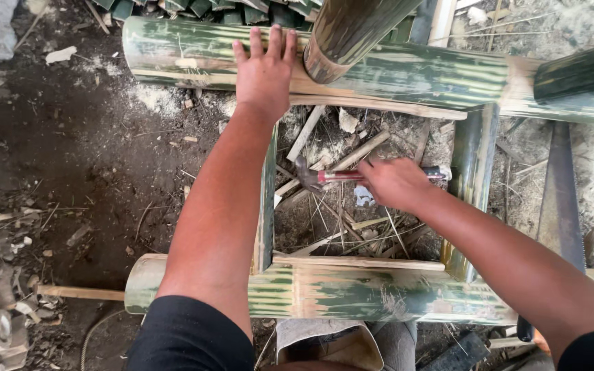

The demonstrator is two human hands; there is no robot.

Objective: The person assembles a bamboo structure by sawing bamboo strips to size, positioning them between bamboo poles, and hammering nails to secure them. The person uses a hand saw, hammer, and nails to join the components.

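Looking down at a bamboo frame on dirt ground. The left hand [264, 72] is up around 12 o'clock, laid flat with fingers spread open on the far horizontal bamboo pole [194, 63] — pressing on it, not gripping anything. Just beside its fingertips, toward 1 o'clock, the cut end of a thick bamboo culm [352, 31] leans in from the top edge and rests on that same pole.

The right hand [394, 184] sits a little right of centre, fingers curled tight around the red handle of a hammer [338, 176]. The hammer lies roughly level, its dark metal head pointing toward 9 o'clock, over the open gap inside the frame where split bamboo scraps [331, 154] are littered.

The frame itself: the near bamboo pole [352, 292] runs across at 6 o'clock, with two short green cross pieces joining it to the far one — the left cross piece [265, 206] right against the left forearm, the right cross piece [472, 172] at about 3 o'clock. A hand saw blade [559, 199] lies further out at 3 o'clock, well apart from both hands.
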